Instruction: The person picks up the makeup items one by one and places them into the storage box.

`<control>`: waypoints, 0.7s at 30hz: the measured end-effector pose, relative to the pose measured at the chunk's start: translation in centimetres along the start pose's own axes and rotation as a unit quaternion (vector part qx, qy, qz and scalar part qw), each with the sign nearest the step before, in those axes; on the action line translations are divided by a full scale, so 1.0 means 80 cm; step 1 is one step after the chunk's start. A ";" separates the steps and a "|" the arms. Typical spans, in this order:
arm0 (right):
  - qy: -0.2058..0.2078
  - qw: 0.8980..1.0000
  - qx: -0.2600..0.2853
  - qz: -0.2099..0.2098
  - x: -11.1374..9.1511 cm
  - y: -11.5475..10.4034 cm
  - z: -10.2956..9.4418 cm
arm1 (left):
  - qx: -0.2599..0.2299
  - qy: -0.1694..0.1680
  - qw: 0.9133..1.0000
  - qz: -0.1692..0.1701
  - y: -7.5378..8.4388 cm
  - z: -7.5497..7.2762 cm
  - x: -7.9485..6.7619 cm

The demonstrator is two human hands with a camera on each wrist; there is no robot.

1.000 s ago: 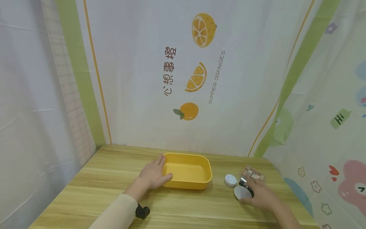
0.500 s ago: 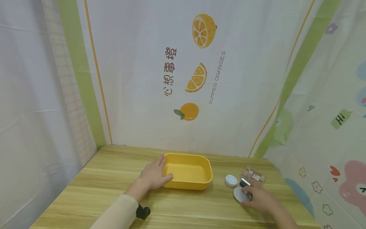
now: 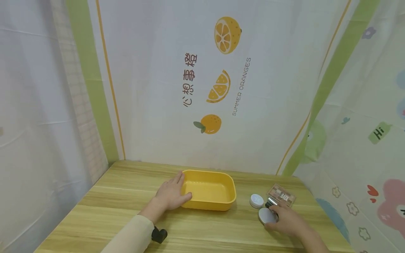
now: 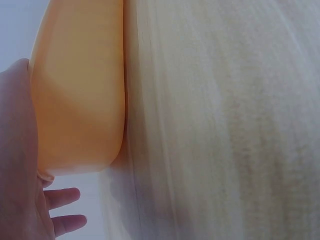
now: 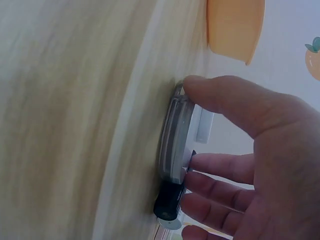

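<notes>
My left hand (image 3: 171,193) rests on the left end of a yellow plastic bin (image 3: 207,205), fingers extended along its side and thumb at the front wall. In the left wrist view, the hand (image 4: 17,145) lies against the bin's wall (image 4: 82,90). On the right, my right hand (image 3: 286,218) pinches a round, flat compact (image 3: 265,215) with a pale lid. The right wrist view has the thumb on one edge of the compact (image 5: 176,140) and the fingers at the other. A black tube with a silver part (image 3: 272,201) lies right behind it, partly hidden by the hand.
A small round white case (image 3: 256,201) sits between the bin and the compact. Behind the right hand lies a brown checkered makeup palette (image 3: 281,194). A black object (image 3: 159,235) shows beside the left sleeve. Printed curtains (image 3: 158,140) close off the wooden table's back and sides.
The right hand has shifted from over the black tube onto the compact, uncovering more of the palette. The left hand stays on the bin.
</notes>
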State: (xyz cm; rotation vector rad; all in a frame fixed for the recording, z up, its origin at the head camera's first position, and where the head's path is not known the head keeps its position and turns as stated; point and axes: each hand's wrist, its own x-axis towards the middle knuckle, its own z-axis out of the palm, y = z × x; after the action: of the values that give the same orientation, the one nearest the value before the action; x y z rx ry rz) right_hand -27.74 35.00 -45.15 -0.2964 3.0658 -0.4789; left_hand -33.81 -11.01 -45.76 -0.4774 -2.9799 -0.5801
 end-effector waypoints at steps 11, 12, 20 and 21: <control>-0.013 1.000 0.004 0.018 0.004 0.002 0.003 | 0.001 0.000 1.000 0.000 -0.001 0.001 0.000; -0.014 1.000 0.000 0.017 0.005 0.002 0.003 | 0.002 -0.001 1.000 0.001 -0.001 0.001 0.000; -0.007 1.000 -0.007 0.028 0.007 0.003 0.007 | 0.004 -0.002 1.000 0.002 -0.002 0.002 0.002; -0.005 1.000 -0.006 0.028 0.007 0.002 0.008 | 0.003 -0.001 1.000 0.002 -0.002 0.002 0.002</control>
State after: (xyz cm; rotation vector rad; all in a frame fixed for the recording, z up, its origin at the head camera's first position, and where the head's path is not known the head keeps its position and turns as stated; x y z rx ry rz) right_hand -28.27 34.88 -45.78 -0.2106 3.0585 -0.4544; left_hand -34.04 -11.04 -45.91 -0.4842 -2.9806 -0.5703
